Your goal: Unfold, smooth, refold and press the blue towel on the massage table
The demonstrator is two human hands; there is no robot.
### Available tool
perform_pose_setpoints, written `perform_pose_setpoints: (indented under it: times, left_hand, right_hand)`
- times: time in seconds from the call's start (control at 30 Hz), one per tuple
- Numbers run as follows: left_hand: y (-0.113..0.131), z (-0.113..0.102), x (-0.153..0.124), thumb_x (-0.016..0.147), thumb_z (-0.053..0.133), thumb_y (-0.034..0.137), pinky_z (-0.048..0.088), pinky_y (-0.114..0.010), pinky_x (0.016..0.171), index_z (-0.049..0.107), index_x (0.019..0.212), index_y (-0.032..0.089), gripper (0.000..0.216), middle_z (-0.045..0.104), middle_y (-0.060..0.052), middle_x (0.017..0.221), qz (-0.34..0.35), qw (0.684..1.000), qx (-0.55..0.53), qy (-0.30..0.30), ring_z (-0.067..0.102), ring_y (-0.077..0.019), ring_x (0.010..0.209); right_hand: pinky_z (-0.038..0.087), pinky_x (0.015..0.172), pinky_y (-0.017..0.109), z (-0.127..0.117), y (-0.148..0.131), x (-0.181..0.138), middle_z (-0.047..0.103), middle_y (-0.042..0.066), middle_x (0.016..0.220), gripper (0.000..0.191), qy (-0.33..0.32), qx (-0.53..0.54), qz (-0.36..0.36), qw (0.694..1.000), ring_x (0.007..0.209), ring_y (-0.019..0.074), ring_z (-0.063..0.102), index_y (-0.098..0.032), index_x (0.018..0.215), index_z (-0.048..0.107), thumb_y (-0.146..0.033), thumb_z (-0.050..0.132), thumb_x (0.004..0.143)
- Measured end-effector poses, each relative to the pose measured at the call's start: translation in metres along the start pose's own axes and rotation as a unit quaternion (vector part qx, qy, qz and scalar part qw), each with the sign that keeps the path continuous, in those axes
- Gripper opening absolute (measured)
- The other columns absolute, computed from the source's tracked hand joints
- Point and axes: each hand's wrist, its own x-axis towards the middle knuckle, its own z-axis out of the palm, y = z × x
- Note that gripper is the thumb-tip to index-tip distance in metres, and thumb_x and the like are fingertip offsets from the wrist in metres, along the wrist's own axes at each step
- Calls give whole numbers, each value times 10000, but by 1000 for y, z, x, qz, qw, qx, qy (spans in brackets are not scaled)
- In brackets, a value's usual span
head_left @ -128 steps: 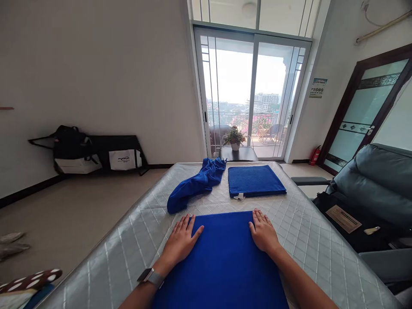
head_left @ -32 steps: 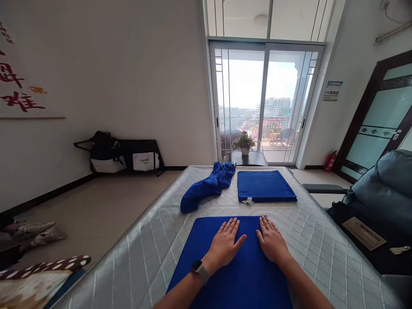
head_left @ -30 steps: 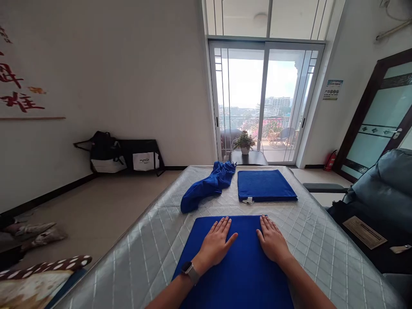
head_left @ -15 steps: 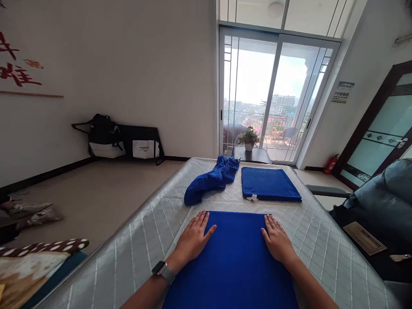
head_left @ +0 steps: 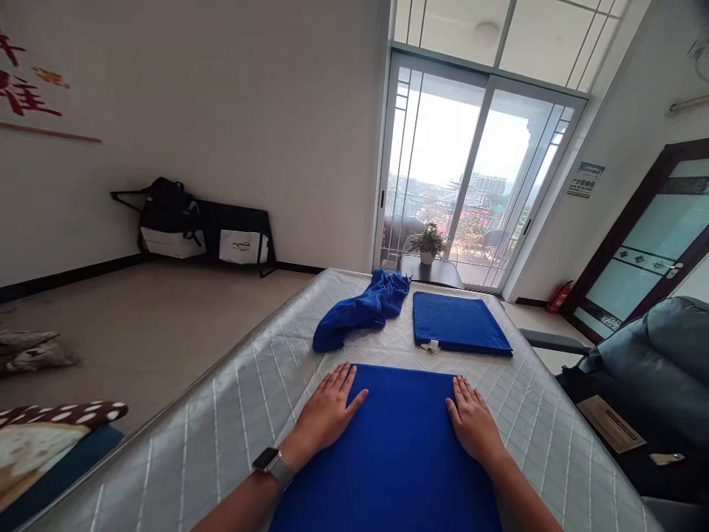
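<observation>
A blue towel [head_left: 402, 443] lies spread flat on the grey quilted mattress [head_left: 233, 421] right in front of me. My left hand [head_left: 328, 411] rests flat on the towel's far left corner, fingers stretched out, a watch on the wrist. My right hand [head_left: 473, 423] lies flat on the far right corner, fingers together and extended. Farther away, a folded blue towel [head_left: 457, 332] sits squared on the mattress. A crumpled blue towel [head_left: 362, 309] lies to its left.
A grey armchair [head_left: 653, 369] stands close on the right with a card on a dark surface. A small table with a potted plant [head_left: 427, 242] is beyond the mattress, before glass doors. Bags [head_left: 193, 233] line the left wall. A patterned cushion [head_left: 44, 443] sits lower left.
My hands slid apart from the towel's middle to its far corners, the left hand moving most. The view tilted slightly and shifted right.
</observation>
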Motion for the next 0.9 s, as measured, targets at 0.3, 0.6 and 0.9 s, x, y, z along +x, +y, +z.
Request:
perform_pose_setpoints:
  times: [0.3,0.6,0.9]
  left_hand:
    - [-5,10,4,978,236,668,242,-465,1247,353,1543,98,811,309,-150,1641,8,1000,19,7,269,-267,1526]
    - [43,5,20,976,188,668,255,-523,1233,464,1482,68,832,433,-192,1572,39,996,75,2,325,-330,1499]
    - [199,46,35,1031,116,532,271,-463,1242,342,1560,173,678,402,-105,1609,191,979,-64,-34,294,-233,1518]
  right_hand:
    - [77,1252,357,1,1,1,155,54,1669,712,-14,30,5,999,1542,174,109,-104,1603,191,-515,151,1022]
    - [71,1252,371,3,-2,0,131,52,1673,707,-8,51,11,999,1545,188,87,-104,1606,172,-503,151,1022]
    - [90,1247,384,8,3,-1,144,62,1670,636,-4,9,-23,1000,1546,200,89,-116,1597,234,-299,229,988]
